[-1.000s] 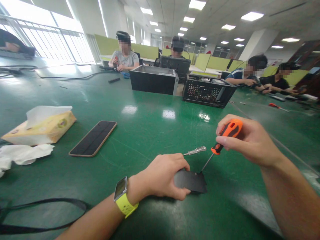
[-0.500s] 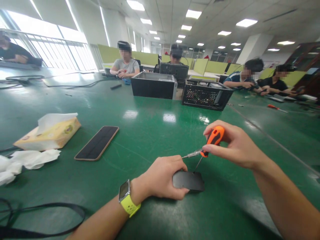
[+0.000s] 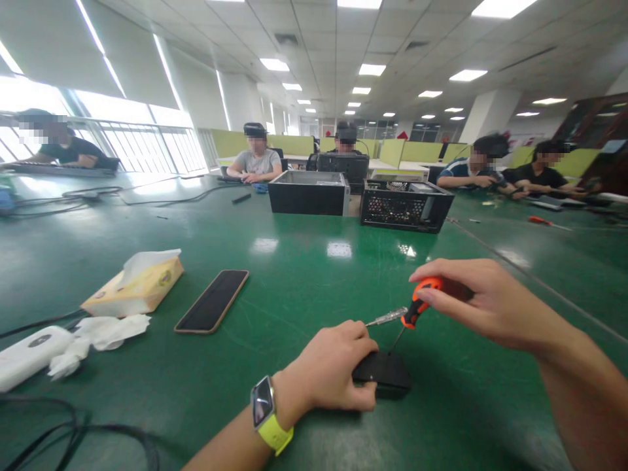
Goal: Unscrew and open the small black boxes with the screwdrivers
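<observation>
A small black box-shaped device (image 3: 390, 374) lies on the green table, and my left hand (image 3: 333, 369) grips its left end between thumb and fingers. An orange and black screwdriver (image 3: 415, 307) stands tilted over it, its tip at the far edge of the device's top. The handle is held by my right hand (image 3: 471, 297), thumb and fingers closed around it. A second, clear-handled screwdriver (image 3: 390, 316) lies on the table just beyond my left fingers; its thin end runs behind them.
Left of my hands lie a phone (image 3: 213, 302), a tissue pack (image 3: 135, 288), crumpled tissue (image 3: 105, 332), a white device (image 3: 32, 360) and black cables (image 3: 78, 428). Two computer cases (image 3: 309, 196) stand farther back. Several people sit around the table. Another orange screwdriver (image 3: 542, 221) lies far right.
The camera view has tilted up and shifted left, so everything sits lower and further right. My right hand has turned slightly on the screwdriver handle; my left still grips the device.
</observation>
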Demonstrator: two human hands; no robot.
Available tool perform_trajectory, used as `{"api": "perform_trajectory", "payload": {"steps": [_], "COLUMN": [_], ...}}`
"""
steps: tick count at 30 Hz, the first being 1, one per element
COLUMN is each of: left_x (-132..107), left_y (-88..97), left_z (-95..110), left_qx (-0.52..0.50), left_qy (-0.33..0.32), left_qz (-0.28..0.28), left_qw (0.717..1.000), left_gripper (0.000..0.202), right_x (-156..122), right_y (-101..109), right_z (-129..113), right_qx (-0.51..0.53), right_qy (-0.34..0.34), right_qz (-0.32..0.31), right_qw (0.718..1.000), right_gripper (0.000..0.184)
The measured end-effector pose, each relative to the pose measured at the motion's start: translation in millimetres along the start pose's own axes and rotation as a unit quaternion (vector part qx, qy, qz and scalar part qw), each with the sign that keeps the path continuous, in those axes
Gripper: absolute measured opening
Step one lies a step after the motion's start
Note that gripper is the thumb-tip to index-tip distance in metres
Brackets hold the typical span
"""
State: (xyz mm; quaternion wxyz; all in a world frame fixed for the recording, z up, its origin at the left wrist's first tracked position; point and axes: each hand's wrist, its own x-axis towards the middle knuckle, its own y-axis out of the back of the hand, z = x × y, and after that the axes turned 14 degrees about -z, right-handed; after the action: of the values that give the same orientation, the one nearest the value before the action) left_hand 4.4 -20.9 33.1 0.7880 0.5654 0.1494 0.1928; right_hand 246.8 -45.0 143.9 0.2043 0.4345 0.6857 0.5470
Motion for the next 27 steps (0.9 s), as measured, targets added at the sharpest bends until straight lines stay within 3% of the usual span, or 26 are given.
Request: {"api": "perform_trajectory", "payload": {"steps": [3, 5, 8, 13, 18, 22, 24, 27], "left_x": [-1, -1, -2, -1, 0, 0, 0, 0], "left_y": [-0.6, -0.9, -0.8, -1.4, -2.4, -3.8, -4.5, -5.1], "left_z": [1, 0, -2, -4, -6, -8, -8, -7], "left_qx": [0.001, -0.004, -0.004, 0.002, 0.004, 0.006, 0.004, -0.005], "left_qy": [0.016, 0.018, 0.025, 0.020, 0.012, 0.011, 0.011, 0.010], "left_qz": [-0.002, -0.002, -0.003, 0.010, 0.026, 0.030, 0.029, 0.034], "left_qw": [1.000, 1.000, 1.000, 1.000, 1.000, 0.999, 1.000, 0.999], "left_gripper": [0.032, 0.034, 0.038, 0.039, 0.039, 0.038, 0.037, 0.035], "right_x": [-2, -2, -1, -3, -2, -3, -6, -7], "right_y": [3, 3, 3, 4, 3, 7, 8, 6], "right_z": [2, 5, 8, 10, 6, 2, 3, 2], "right_qx": [0.026, 0.006, -0.021, 0.037, -0.020, 0.043, 0.043, -0.018], "right_qy": [0.013, 0.000, -0.032, 0.009, 0.002, 0.063, 0.049, -0.010], "right_qz": [-0.025, -0.013, 0.003, -0.044, 0.010, -0.053, -0.061, -0.022], "right_qw": [0.999, 1.000, 0.999, 0.998, 1.000, 0.996, 0.996, 1.000], "right_gripper": [0.023, 0.016, 0.023, 0.023, 0.018, 0.023, 0.023, 0.017]}}
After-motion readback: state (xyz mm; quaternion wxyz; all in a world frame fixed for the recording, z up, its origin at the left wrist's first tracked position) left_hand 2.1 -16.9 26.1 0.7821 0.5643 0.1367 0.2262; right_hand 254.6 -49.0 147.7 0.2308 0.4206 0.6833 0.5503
